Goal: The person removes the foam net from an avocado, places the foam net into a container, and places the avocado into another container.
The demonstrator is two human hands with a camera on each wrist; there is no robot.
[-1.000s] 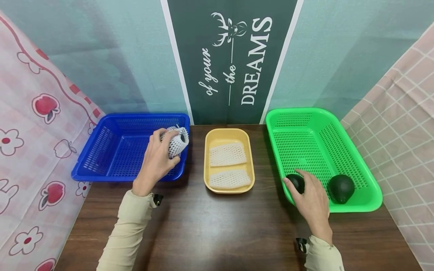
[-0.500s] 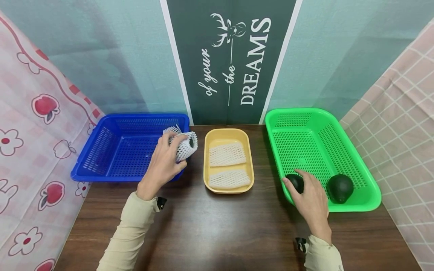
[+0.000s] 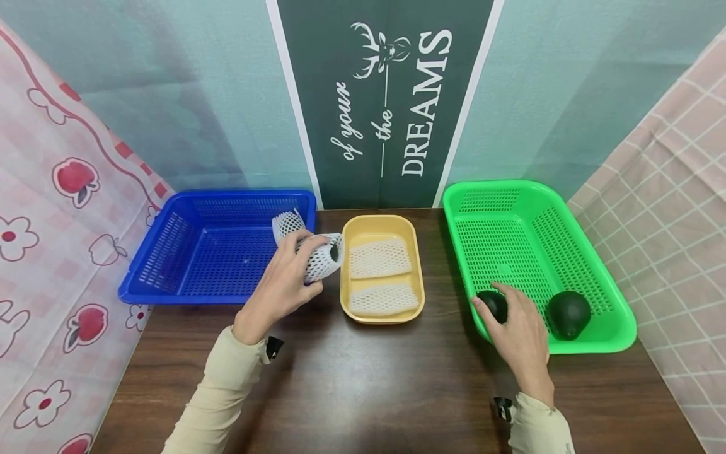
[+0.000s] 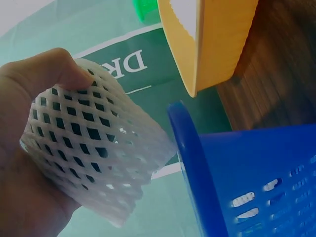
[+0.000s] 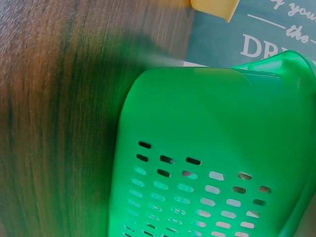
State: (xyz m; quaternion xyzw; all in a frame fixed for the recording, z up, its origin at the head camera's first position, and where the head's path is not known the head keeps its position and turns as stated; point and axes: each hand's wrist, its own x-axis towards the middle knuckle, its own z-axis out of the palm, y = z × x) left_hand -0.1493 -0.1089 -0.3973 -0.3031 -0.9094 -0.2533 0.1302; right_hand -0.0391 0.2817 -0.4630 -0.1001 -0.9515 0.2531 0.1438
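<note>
Above the gap between the blue basket point(image 3: 227, 261) and the tray point(image 3: 382, 320) hangs the held net point(image 3: 320, 263), tilted, its open end toward the tray. From overhead that end meets the tray's left rim, but contact cannot be told. Something dark point(image 3: 334, 253) shows inside, most likely a fruit, though the mesh hides too much to be sure. The left hand point(image 3: 282, 285) has its grip curled round this net, so that piece seems picked out but not yet set down.

Just behind it, toward the blue basket's far right corner, sits the second net point(image 3: 288, 225); whether it is filled cannot be made out. The tray carries the flat nets point(image 3: 380, 258), two of them, one beyond the other, neither with a fruit in it.

Farther right, by the near left corner of the green basket point(image 3: 496, 252), the right hand point(image 3: 523, 328) keeps a narrow grip on the near fruit point(image 3: 491, 306), thumb and fingers to either side. Beside that hand rests the far fruit point(image 3: 570, 314), bare and untouched. By this count, two fruits without nets and two nets without fruits are left, so the work looks only partly through. Beneath everything, the brown table point(image 3: 397, 391) bears both baskets and the tray.
</note>
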